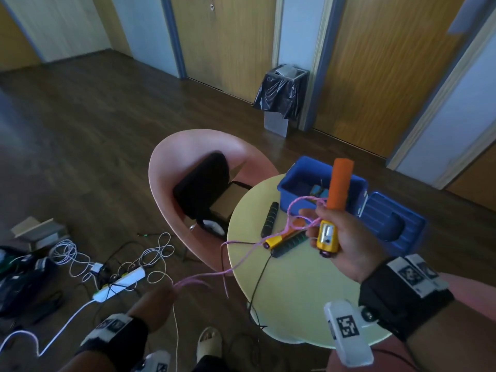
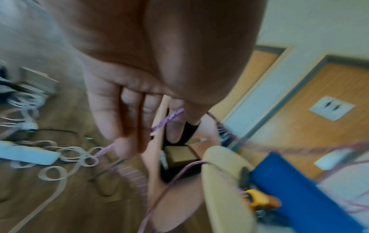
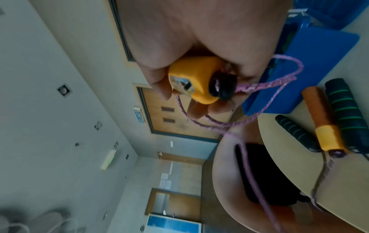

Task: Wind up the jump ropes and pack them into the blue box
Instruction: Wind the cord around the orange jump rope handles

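Both hands are raised in front of the person, one on each side of the round table (image 1: 292, 299). The right hand (image 1: 346, 242) is up over the table's right half, fingers curled round an orange handle (image 1: 338, 183) that stands nearly upright, its yellow counter end (image 1: 327, 236) down by the palm. From that end the pink rope (image 1: 241, 260) loops over the fingers, then runs left past the table edge to the left hand (image 1: 154, 308), which hangs lower, off the table and over the floor. The left hand's fingers (image 2: 111, 113) look fairly straight with the rope passing between them; how firmly they hold it is blurred. The rope's second orange handle (image 1: 285, 236) lies on the table between two black handles (image 1: 269, 222) with green rings. The blue box (image 1: 303, 181) stands open at the far right rim of the table, its lid (image 1: 386, 218) flat beside it, things already inside. A pink chair (image 1: 188, 157) stands close against the table's far left edge, and cables (image 1: 112, 264) sprawl on the floor left of it.
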### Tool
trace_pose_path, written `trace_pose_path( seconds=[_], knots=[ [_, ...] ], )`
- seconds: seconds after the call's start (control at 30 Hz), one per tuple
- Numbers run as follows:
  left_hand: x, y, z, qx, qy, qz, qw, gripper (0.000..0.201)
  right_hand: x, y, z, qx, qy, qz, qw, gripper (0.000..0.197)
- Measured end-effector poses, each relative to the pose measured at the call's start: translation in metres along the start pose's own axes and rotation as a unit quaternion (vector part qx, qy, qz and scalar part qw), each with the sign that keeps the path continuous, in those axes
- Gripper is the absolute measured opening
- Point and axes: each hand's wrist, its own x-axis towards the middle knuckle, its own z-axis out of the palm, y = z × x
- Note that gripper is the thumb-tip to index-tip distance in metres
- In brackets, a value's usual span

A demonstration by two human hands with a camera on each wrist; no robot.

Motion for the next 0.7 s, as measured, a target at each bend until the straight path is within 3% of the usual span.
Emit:
trace_pose_path(
  seconds=[0.13,0.23,0.3,0.4,0.57,0.63,0.7],
  knots=[
    [-0.014,0.077,-0.033,-0.059,-0.025,0.156,0.986,0.030,-0.003,0.014,0.024,-0.073,-0.060,0.019,0.995,0.017],
    [-0.033,0.133,-0.062,-0.149,-0.026,0.290,0.945,0.033,-0.007,0.022,0.045,-0.091,-0.119,0.050,0.987,0.025],
    [-0.041,0.159,-0.079,-0.231,-0.019,0.340,0.911,0.032,-0.011,0.026,0.056,-0.089,-0.166,0.072,0.980,0.027],
    [-0.042,0.176,-0.094,-0.314,-0.032,0.353,0.881,0.026,-0.014,0.032,0.064,-0.094,-0.216,0.090,0.968,0.033],
    [-0.024,0.151,-0.094,-0.330,-0.021,0.303,0.894,0.021,-0.018,0.026,0.056,-0.127,-0.258,0.089,0.954,0.017],
    [-0.018,0.134,-0.090,-0.326,-0.013,0.283,0.902,0.019,-0.018,0.022,0.043,-0.102,-0.266,0.088,0.954,0.021],
    [-0.008,0.115,-0.081,-0.342,-0.012,0.245,0.907,0.020,-0.018,0.016,0.028,-0.043,-0.263,0.085,0.960,0.038]
  ],
)
